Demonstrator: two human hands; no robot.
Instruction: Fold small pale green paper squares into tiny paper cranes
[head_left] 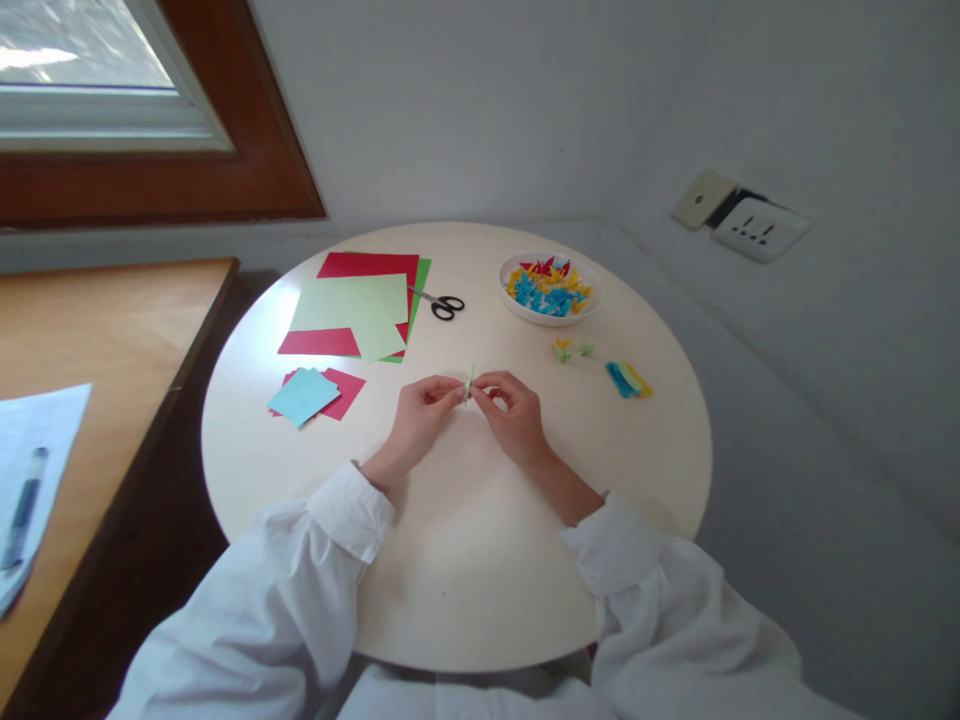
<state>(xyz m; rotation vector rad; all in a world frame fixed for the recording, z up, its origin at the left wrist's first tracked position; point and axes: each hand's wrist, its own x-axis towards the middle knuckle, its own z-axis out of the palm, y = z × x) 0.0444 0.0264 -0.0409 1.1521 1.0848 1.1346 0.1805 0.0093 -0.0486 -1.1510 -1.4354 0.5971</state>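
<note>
A small piece of folded light-green paper (pixel 469 380) is pinched between my two hands, a little above the middle of the round white table (pixel 480 560). My left hand (pixel 421 418) grips it from the left with thumb and forefinger. From the right, my right hand (pixel 517 415) holds it the same way. The paper stands upright and narrow between the fingertips, which hide part of its shape. To the right lie a few small folded paper pieces (pixel 571 350) in green and yellow.
A white bowl (pixel 551 321) of folded red, yellow and blue paper stands at the back right. Black-handled scissors (pixel 446 307) lie beside coloured sheets (pixel 345 300). Blue and red paper squares (pixel 304 396) are at the left; a blue-yellow paper stack (pixel 628 380) lies right.
</note>
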